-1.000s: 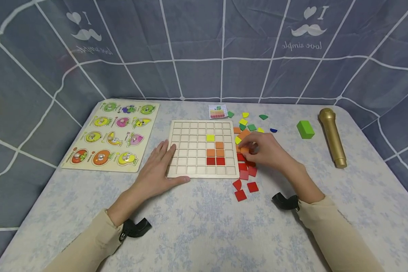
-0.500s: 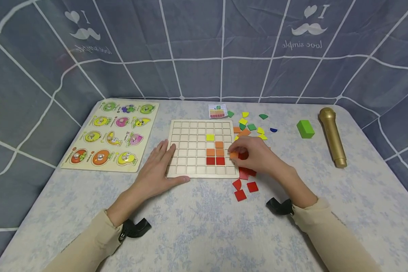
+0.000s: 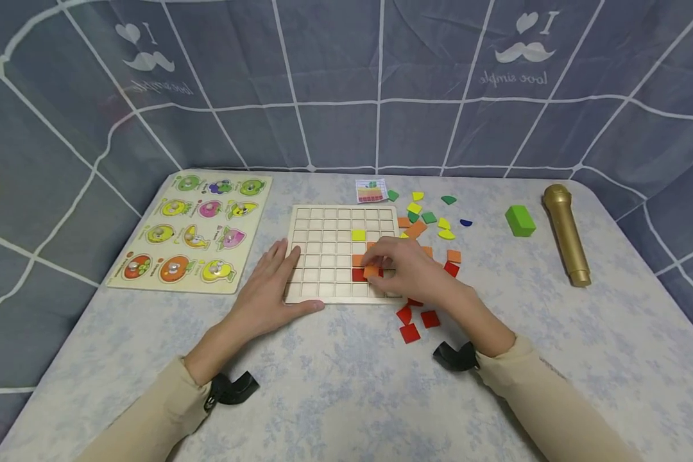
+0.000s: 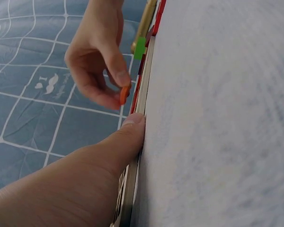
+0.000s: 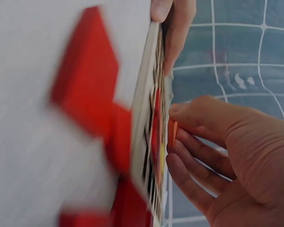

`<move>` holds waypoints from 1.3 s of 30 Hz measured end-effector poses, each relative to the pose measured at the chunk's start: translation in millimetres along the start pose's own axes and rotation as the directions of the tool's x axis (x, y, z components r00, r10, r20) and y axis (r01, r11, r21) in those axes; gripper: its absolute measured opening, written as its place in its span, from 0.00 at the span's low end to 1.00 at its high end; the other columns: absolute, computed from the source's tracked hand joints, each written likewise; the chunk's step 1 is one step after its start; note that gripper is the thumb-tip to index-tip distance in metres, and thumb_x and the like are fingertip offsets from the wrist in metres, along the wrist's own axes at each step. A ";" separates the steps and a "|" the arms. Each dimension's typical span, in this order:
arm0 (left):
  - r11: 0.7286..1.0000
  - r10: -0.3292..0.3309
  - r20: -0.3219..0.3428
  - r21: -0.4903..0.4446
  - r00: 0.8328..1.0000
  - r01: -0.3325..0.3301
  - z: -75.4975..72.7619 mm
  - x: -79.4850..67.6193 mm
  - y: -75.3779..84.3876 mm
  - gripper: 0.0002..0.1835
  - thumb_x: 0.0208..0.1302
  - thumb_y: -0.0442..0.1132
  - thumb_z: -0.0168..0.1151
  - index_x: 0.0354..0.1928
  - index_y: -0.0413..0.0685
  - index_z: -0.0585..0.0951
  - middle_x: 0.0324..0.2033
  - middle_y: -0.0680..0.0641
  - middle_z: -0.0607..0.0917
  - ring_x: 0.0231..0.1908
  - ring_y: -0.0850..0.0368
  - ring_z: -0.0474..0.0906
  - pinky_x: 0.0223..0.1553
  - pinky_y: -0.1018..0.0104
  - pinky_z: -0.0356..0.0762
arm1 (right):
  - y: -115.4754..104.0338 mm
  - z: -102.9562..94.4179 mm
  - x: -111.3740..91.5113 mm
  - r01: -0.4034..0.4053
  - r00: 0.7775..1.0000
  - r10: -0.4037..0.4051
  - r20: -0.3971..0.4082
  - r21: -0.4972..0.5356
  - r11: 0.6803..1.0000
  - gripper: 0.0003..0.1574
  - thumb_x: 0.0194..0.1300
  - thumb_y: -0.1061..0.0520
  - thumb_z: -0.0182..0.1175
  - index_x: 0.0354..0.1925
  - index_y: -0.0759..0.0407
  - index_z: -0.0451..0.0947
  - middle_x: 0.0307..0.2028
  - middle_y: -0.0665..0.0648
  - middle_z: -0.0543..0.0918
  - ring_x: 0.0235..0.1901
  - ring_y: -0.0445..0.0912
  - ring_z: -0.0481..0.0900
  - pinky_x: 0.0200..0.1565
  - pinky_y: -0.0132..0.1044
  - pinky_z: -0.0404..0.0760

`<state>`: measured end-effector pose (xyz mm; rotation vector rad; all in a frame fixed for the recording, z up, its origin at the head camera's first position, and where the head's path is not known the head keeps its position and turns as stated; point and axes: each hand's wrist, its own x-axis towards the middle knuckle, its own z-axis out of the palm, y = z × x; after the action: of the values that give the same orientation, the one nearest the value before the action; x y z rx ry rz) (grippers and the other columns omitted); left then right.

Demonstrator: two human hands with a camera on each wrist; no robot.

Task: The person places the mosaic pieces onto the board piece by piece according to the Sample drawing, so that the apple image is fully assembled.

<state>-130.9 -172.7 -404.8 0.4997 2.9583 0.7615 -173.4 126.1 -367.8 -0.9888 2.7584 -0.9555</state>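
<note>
A wooden grid board (image 3: 323, 221) lies in the middle of the table. My left hand (image 3: 265, 289) rests against its left edge, fingers straight on the rim and thumb along the near edge. Between thumb and fingertips my right hand (image 3: 418, 269) pinches an orange square tile (image 3: 372, 271), held just above the red tiles on the board; the left wrist view shows that orange tile (image 4: 124, 95) apart from the board. A yellow tile (image 3: 359, 235) sits in one cell. Orange tiles in nearby cells are partly hidden by the right hand.
Loose red tiles (image 3: 409, 333), orange, yellow and green pieces lie right of the board. A small pattern card (image 3: 371, 190) is behind it. A fruit puzzle board (image 3: 208, 212) lies left; a green block (image 3: 520, 221) and a gold microphone (image 3: 567, 237) stand and lie right.
My right hand has picked up the orange tile from the loose pieces and carried it left over the board. My left hand has stayed in place.
</note>
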 end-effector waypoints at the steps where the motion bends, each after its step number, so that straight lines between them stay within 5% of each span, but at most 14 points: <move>1: 1.000 0.003 -0.001 0.000 1.000 -0.003 0.4 0.1 -0.1 0.63 0.59 0.68 0.73 0.84 0.41 0.53 0.84 0.36 0.45 0.85 0.39 0.38 0.83 0.40 0.42 | -2.1 1.4 4.2 0.010 1.000 -0.010 -0.002 -0.010 1.000 0.11 0.63 0.62 0.73 0.46 0.55 0.88 0.39 0.49 0.86 0.38 0.46 0.80 0.41 0.37 0.82; 8: 1.000 0.005 -0.002 0.001 1.000 -0.005 -0.2 0.4 1.6 0.63 0.59 0.68 0.73 0.84 0.42 0.53 0.85 0.37 0.45 0.85 0.41 0.37 0.83 0.41 0.43 | -14.3 12.6 33.3 0.044 0.999 -0.044 0.010 -0.092 0.995 0.12 0.64 0.60 0.75 0.47 0.58 0.88 0.40 0.52 0.88 0.37 0.46 0.80 0.42 0.36 0.82; 20: 1.000 0.005 0.000 0.001 1.000 -0.005 0.4 -0.6 2.2 0.63 0.59 0.68 0.73 0.84 0.42 0.53 0.85 0.37 0.45 0.85 0.41 0.37 0.83 0.41 0.43 | -13.2 23.8 43.0 -0.007 0.999 0.006 -0.033 -0.021 1.000 0.06 0.65 0.60 0.75 0.42 0.57 0.90 0.38 0.52 0.89 0.39 0.45 0.85 0.46 0.37 0.87; 31: 1.000 0.009 0.004 0.002 1.000 -0.009 1.2 -1.2 0.7 0.63 0.59 0.68 0.73 0.84 0.41 0.52 0.85 0.37 0.45 0.85 0.40 0.37 0.83 0.41 0.42 | -13.6 21.2 33.6 0.007 1.000 -0.007 -0.020 -0.035 0.999 0.11 0.67 0.61 0.74 0.48 0.58 0.90 0.45 0.54 0.91 0.44 0.47 0.85 0.51 0.40 0.87; 39: 1.000 0.030 -0.019 0.008 0.999 -0.030 1.6 -0.2 1.2 0.63 0.60 0.68 0.72 0.83 0.39 0.54 0.84 0.34 0.47 0.84 0.38 0.39 0.83 0.40 0.42 | 2.5 -9.9 6.7 -0.101 0.992 0.098 -0.078 -0.034 0.994 0.15 0.67 0.62 0.72 0.52 0.61 0.88 0.49 0.57 0.90 0.49 0.52 0.87 0.54 0.48 0.88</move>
<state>-130.2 -171.0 -405.6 0.5418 2.9788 0.7614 -182.7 128.9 -360.3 -0.8266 2.8676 -0.9491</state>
